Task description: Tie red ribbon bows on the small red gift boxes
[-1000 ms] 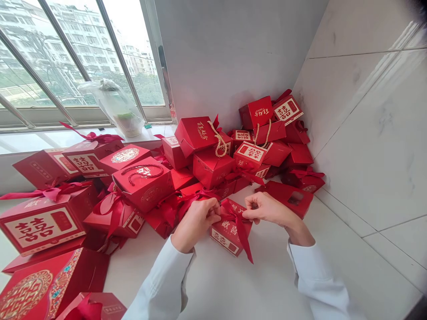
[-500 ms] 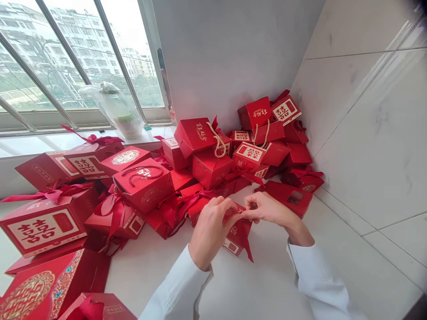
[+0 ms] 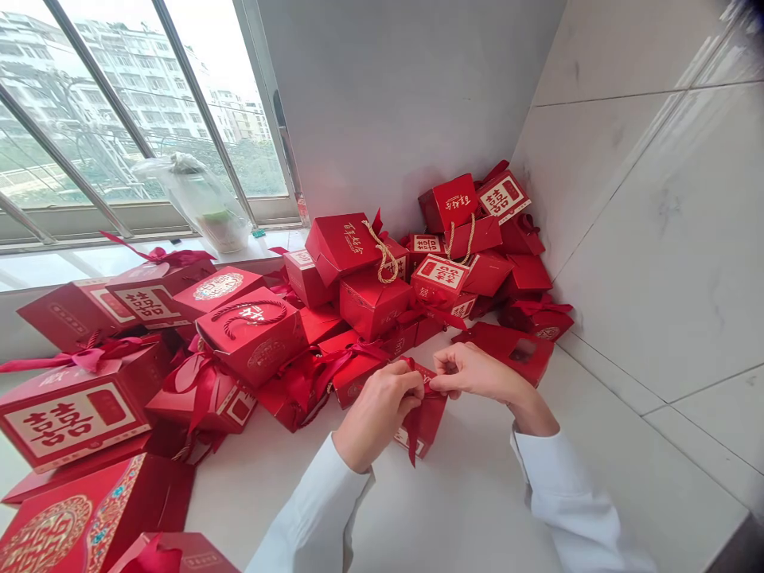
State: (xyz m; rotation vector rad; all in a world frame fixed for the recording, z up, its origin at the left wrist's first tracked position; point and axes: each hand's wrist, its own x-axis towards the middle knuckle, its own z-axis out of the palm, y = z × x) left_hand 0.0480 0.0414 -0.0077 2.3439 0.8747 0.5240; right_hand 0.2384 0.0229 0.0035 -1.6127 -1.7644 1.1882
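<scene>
Working on a small red gift box (image 3: 425, 422) here, sitting on the white counter (image 3: 454, 509) right under both hands. The left hand (image 3: 377, 414) and right hand (image 3: 477, 374) are closed in narrow pinches on its red ribbon (image 3: 411, 434), fingertips nearly meeting above the box, pulling the ribbon taut by the look of it. Behind the box, a heap of red gift boxes (image 3: 382, 306) is sitting in the corner, probably pushed there for elbow room, and a bigger double-happiness box (image 3: 72, 414) is lying off to its left.
</scene>
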